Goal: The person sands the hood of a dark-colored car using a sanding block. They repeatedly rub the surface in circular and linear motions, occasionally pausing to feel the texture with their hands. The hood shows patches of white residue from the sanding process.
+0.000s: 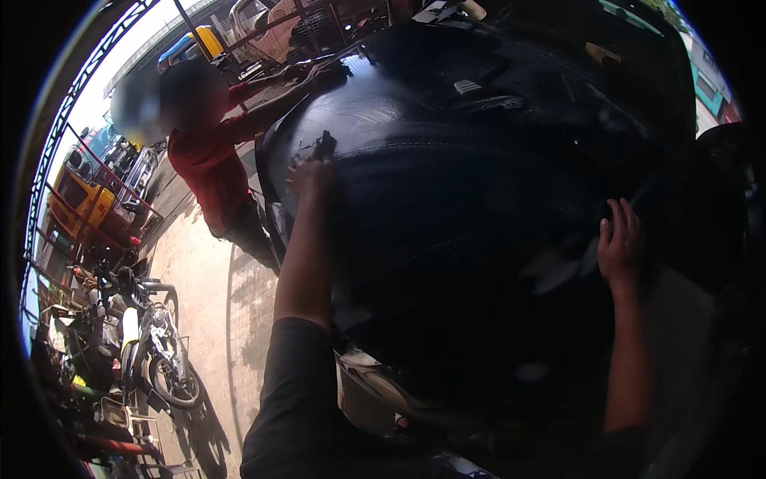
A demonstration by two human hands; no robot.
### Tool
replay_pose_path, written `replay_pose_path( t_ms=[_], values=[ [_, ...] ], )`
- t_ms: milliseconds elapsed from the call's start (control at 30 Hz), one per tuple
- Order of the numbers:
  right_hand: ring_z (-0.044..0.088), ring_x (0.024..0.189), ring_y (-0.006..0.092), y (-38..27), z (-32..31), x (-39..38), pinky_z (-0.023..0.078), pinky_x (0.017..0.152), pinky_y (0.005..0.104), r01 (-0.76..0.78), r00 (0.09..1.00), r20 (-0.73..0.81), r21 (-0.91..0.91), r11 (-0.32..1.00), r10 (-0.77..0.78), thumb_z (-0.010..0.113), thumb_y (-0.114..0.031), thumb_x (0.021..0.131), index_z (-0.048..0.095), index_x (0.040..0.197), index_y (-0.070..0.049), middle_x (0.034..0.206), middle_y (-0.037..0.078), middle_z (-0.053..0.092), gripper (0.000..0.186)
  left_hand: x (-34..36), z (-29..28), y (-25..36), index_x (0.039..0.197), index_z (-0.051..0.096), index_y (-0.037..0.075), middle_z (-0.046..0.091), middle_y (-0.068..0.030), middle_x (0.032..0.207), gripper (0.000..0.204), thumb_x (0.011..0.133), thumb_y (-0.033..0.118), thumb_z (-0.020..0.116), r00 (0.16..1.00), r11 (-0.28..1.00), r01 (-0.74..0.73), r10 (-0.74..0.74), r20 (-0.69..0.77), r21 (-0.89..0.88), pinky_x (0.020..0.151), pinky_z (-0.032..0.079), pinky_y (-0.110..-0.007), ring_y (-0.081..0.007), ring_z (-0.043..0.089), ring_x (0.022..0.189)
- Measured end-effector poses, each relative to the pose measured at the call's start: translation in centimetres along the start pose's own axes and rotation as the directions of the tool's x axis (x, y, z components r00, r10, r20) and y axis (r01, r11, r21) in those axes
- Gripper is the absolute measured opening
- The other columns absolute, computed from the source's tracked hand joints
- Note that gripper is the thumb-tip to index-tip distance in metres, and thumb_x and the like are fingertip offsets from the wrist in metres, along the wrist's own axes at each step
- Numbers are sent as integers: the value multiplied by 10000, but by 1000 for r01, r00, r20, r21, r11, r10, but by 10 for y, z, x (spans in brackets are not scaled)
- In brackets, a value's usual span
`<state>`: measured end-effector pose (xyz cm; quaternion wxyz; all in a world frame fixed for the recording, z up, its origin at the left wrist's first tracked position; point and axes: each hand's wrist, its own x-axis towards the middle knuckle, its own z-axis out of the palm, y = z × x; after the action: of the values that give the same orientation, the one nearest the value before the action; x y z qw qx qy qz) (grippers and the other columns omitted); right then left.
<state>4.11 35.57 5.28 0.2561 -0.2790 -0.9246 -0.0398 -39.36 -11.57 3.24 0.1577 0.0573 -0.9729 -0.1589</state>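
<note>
A glossy dark car hood (447,191), with wet-looking streaks, fills the middle of the head view. My left hand (309,176) reaches over its left side, fingers closed around a small dark piece (324,144) whose kind I cannot make out. That hand rests on or just over the hood surface. On the right part of the hood lies my right hand (621,246), with fingers stretched out and nothing visible in it. Both forearms come up from the lower edge.
A co-worker in a red shirt (209,164) leans over the hood's far left, both hands on it. A small pale piece (467,86) lies on the far hood. A motorcycle (166,351) stands on the concrete floor (203,263) at left, near yellow vehicles (80,199).
</note>
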Motion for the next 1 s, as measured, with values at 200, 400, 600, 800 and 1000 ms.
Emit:
replay_pose_path(
  t_ms=[200,400,600,800,1000],
  values=[
    [505,1495,375,9,12,-2,419,1233,519,58,993,-101,37,998,-54,525,-342,1130,612,1524,-139,1608,170,542,452,-139,-8,250,1625,538,344,418,-305,1676,629,999,304,585,842,819,-538,535,-73,-198,1223,327,-630,-484,433,1518],
    [543,1453,388,30,27,-2,458,1201,500,68,990,-128,82,994,-57,536,-287,1140,661,1488,-143,1580,184,570,396,-266,-32,278,1604,580,357,405,-308,1653,583,1025,300,611,356,284,-822,933,-57,-493,1239,308,-640,-457,411,1527],
    [511,1482,375,44,39,8,440,1210,493,61,994,-93,5,998,-61,533,-287,1143,635,1496,-135,1593,168,561,397,-38,-13,30,1602,556,448,390,-257,1716,537,1065,439,583,814,768,-569,576,-70,-295,1261,276,-662,-456,375,1575],
    [499,1501,360,32,29,5,439,1213,487,3,1000,-30,-72,997,-5,511,-303,1157,614,1497,-120,1594,136,566,400,13,-20,-169,1576,589,452,447,-257,1680,541,1039,485,637,954,914,-300,286,-88,-272,1217,365,-651,-494,474,1493],
    [518,1482,368,36,30,6,445,1200,490,26,998,-53,-41,999,-28,519,-290,1157,621,1482,-117,1567,152,584,382,-237,-60,-17,1558,629,322,453,-264,1615,595,978,215,700,726,648,-686,643,-245,-330,1138,383,-523,-419,490,1447]
  ],
)
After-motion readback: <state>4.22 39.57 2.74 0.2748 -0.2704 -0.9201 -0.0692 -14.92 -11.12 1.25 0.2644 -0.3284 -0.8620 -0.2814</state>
